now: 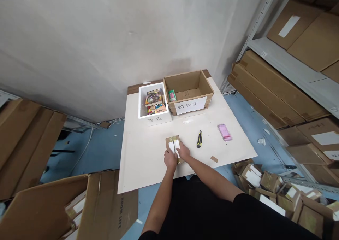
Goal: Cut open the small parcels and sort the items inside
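Observation:
A small cardboard box point(171, 140) with a white label and shiny tape lies near the front of the white-topped table point(143, 155). A dark slit runs down the middle of its top, between the label halves. My left hand point(170, 158) grips its left side near the front, and my right hand point(184, 151) has hold of the right side. Some fingertips are hidden against the box. Right of the hands rests a yellow and black utility knife point(199, 139). Farther right lies a pink blurred-out item point(224, 132), and a brown cardboard scrap point(214, 159) is near the front edge.
At the table's back stand a white foam box point(156, 119) holding books and a larger open carton point(209, 97) with a green item inside. Big cartons point(106, 197) flank the left. On the right are loaded shelves point(280, 58) and a floor pile of opened boxes point(270, 181).

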Available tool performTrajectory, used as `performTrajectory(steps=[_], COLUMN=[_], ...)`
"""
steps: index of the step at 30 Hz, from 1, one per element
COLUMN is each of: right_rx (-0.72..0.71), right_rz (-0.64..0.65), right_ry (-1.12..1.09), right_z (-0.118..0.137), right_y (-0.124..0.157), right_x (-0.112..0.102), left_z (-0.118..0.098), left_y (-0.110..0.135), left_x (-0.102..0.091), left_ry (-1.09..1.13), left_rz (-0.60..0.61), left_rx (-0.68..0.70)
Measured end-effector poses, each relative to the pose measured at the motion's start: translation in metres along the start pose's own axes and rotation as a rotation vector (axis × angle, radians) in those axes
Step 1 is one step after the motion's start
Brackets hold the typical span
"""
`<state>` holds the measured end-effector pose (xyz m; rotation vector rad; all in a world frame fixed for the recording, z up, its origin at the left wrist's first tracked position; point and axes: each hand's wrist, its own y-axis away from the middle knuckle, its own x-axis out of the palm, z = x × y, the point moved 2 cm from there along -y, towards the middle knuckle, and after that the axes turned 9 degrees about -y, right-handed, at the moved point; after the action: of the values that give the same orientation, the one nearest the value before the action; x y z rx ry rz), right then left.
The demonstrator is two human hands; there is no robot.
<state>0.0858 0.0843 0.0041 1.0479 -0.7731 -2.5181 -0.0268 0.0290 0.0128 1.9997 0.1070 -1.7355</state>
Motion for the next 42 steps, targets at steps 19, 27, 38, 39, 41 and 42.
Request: performTrajectory(steps=[19, 27, 38, 39, 41, 42], right_rx=[-0.121, -0.122, -0.147, -0.143, -0.125, -0.114], right_rz=[0.016, 0.03, 0.065, 0.037, -0.005, -0.014], right_ry=[0.069, 0.029, -0.009, -0.012, -0.008, -0.004], right_z=[0.006, 0.003, -0.005, -0.003, 0.001, 0.002], right_y=[-0.005, -0.01, -0.003, 0.001, 0.009, 0.012], right_x=[-0.007, -0.003, -0.008, -0.003, 0.006, 0.01], left_z=[0.047, 0.051, 0.061, 0.059, 0.056, 0.054], left_y=[-0.017, -0.015, -0.01, -0.01, -0.008, -0.008], left_x=[-0.032, -0.029, -0.024, -0.023, -0.022, -0.022], left_ry=[0.27, 0.342, 0.526, 0.512, 0.48, 0.463], left_rz=[0.295, 0.262, 0.184, 0.186, 0.191, 0.192], left_rx=[0.284, 0.304, 0.192, 0.19, 0.164, 0.15])
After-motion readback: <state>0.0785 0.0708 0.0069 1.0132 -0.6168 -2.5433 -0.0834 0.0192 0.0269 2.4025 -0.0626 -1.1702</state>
